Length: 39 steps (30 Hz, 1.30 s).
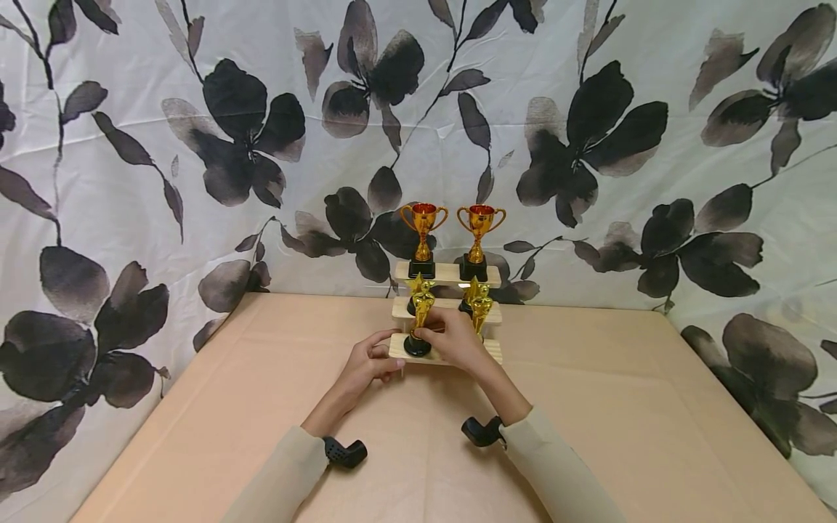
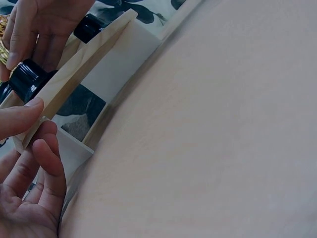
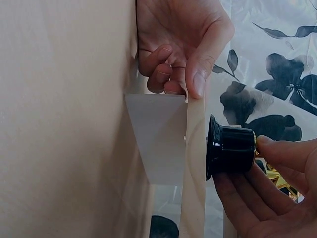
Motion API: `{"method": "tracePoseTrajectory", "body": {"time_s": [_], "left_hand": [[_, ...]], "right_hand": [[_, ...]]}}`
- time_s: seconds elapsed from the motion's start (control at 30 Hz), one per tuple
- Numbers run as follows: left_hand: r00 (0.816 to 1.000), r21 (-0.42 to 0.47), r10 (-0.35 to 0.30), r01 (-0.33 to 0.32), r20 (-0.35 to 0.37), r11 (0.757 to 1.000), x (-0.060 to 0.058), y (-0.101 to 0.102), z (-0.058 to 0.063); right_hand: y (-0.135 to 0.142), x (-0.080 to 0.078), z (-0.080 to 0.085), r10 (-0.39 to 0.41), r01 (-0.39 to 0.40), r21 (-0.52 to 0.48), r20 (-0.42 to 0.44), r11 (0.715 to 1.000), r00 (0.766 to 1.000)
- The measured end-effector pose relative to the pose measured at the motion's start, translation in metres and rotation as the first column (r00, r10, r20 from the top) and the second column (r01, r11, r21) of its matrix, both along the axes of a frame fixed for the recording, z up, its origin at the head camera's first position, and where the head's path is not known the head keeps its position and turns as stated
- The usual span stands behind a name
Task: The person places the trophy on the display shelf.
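A small tiered wooden display stand holds gold trophies with black bases. My left hand grips the left end of its lowest shelf, thumb on top of the board and fingers curled below. With thumb and fingertips my right hand pinches a gold figurine trophy just above its black base. That base meets the lowest shelf near its left end. A second gold figurine trophy stands on the right of the same shelf, partly hidden by my right hand.
Two gold cup trophies stand on the top shelf. On the middle shelf, star-topped trophies show partly behind the figurines. White side supports carry the boards. A floral cloth hangs behind the peach-coloured table.
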<state>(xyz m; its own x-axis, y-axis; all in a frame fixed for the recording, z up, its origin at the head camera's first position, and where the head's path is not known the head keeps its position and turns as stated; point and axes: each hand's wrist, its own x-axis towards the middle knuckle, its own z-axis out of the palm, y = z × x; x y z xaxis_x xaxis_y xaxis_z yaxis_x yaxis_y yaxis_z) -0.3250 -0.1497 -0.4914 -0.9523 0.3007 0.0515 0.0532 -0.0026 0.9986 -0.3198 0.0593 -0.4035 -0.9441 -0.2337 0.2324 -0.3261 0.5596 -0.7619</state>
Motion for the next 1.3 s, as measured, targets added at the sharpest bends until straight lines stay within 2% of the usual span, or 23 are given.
{"method": "tracePoseTrajectory", "body": {"time_s": [0.83,1.3], "left_hand": [[1.0,-0.002,-0.006,0.006,-0.003,1.0,-0.002,-0.0011,-0.0024],[1.0,0.018,-0.022,0.022,-0.001,1.0,0.0016,-0.0033,-0.0019]], "right_hand": [[-0.001,-0.0009,-0.0031,0.0,0.0,-0.008,0.009,1.0,1.0],[-0.0045,0.0039,-0.0027,-0.008,0.008,0.015,0.015,1.0,1.0]]}}
